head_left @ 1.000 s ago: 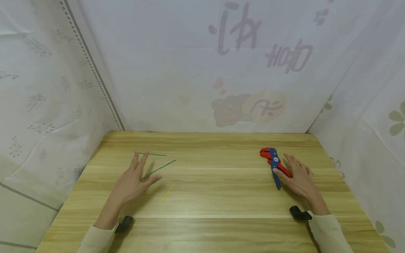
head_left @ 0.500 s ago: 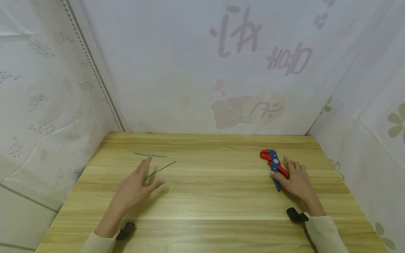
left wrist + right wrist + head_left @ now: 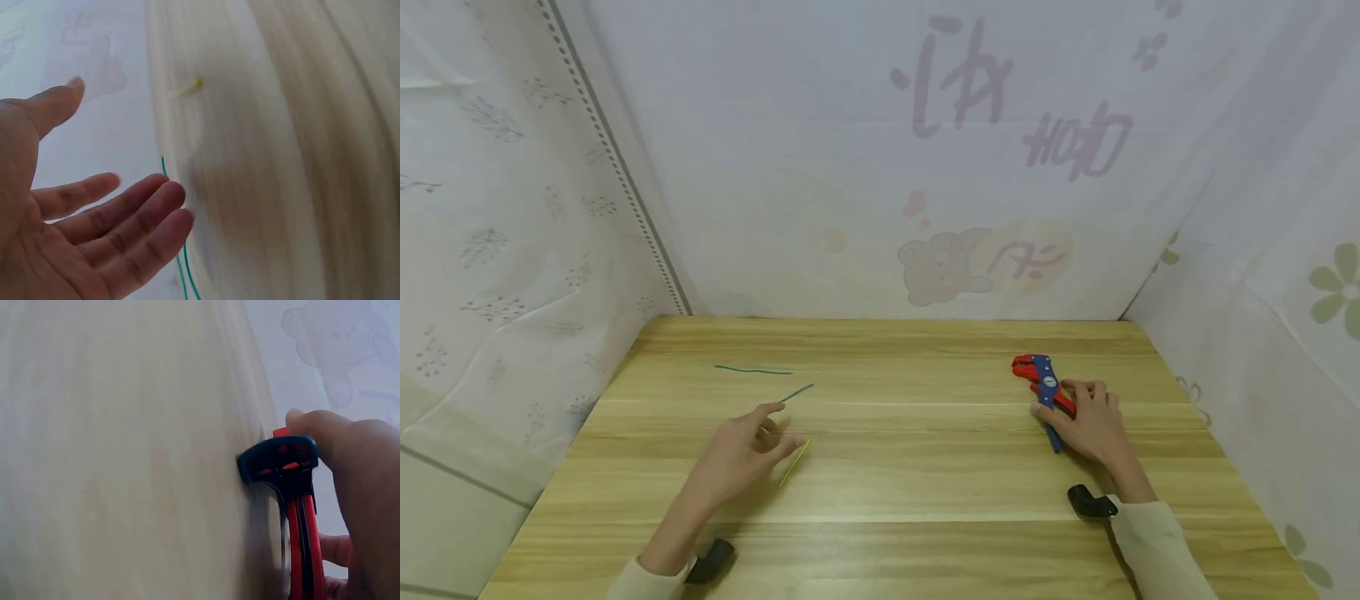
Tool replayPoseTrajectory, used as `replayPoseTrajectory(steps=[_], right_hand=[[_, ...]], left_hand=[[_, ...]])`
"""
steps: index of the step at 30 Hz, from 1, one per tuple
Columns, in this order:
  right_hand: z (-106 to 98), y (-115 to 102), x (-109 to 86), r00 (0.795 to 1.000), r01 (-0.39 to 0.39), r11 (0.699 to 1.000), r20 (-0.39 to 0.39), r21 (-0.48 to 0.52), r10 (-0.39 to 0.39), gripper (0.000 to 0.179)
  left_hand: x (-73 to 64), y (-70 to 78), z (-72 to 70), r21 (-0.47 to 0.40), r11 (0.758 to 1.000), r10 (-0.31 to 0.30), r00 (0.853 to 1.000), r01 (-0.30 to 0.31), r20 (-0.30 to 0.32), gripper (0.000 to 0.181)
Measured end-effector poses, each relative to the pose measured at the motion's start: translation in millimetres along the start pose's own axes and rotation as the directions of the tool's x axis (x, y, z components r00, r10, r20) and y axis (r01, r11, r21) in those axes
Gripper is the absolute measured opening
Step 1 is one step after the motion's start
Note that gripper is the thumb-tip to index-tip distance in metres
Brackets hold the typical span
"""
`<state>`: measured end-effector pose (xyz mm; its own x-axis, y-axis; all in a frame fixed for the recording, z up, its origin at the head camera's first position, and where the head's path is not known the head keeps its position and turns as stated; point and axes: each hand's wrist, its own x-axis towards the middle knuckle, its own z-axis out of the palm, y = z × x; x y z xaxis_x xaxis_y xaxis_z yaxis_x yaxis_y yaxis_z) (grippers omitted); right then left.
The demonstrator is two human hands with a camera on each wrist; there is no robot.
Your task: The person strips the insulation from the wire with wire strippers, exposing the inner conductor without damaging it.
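Note:
My left hand [image 3: 741,454] hovers over the left of the table with fingers loosely bent and nothing held. Its thumb is close by the top end of a short yellow wire [image 3: 793,464]; in the left wrist view that wire [image 3: 189,87] lies apart from the fingers. Beyond the fingertips is a green wire [image 3: 799,392], partly hidden by the hand, and farther back a second green wire [image 3: 752,370]. On the right, my right hand [image 3: 1093,425] grips the handles of a red and blue wire stripper [image 3: 1045,382], thumb on the blue handle, fingers by the red one.
The wooden table [image 3: 910,467] backs onto a pale printed curtain [image 3: 820,167], with more curtain on both sides. A black wrist mount [image 3: 711,561] sits at the left wrist and another black mount [image 3: 1090,502] at the right.
My left hand has moved right and toward me, from the green wires to the yellow one. The right hand's fingers have drawn in around the wire stripper, which lies in about the same place.

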<state>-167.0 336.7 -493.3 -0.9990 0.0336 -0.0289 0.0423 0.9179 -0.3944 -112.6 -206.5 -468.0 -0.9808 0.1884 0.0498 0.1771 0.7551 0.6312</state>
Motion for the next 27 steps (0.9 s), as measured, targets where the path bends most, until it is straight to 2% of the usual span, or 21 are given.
replayPoseTrajectory(steps=[6, 8, 12, 16, 22, 27], right_hand=[[2, -3, 5.4, 1.000, -0.006, 0.999, -0.009, 0.034, 0.006, 0.092], [1, -4, 6.9, 1.000, -0.006, 0.999, -0.007, 0.041, 0.007, 0.091], [-1, -3, 9.0, 1.000, -0.006, 0.999, 0.009, 0.050, 0.005, 0.086], [-4, -4, 8.9, 1.000, -0.004, 0.999, 0.023, 0.049, 0.002, 0.082], [-2, -4, 5.8, 0.999, -0.026, 0.999, 0.047, 0.042, 0.024, 0.083], [-3, -5, 7.4, 0.996, -0.058, 0.997, 0.071, 0.057, 0.054, 0.085]], left_hand=[[1.2, 0.6, 8.2, -0.122, 0.992, 0.025, 0.996, -0.016, 0.080, 0.054], [2.2, 1.0, 11.3, -0.150, 0.989, 0.015, 0.994, 0.001, 0.105, 0.048], [4.3, 2.6, 16.6, -0.140, 0.990, -0.012, 0.989, 0.032, 0.145, 0.036], [4.8, 7.1, 17.2, -0.125, 0.991, -0.032, 0.986, 0.053, 0.166, 0.030], [5.6, 12.1, 15.5, -0.125, 0.985, -0.095, 0.978, 0.119, 0.187, 0.024], [10.3, 12.0, 14.5, -0.119, 0.985, -0.098, 0.976, 0.122, 0.194, 0.017]])
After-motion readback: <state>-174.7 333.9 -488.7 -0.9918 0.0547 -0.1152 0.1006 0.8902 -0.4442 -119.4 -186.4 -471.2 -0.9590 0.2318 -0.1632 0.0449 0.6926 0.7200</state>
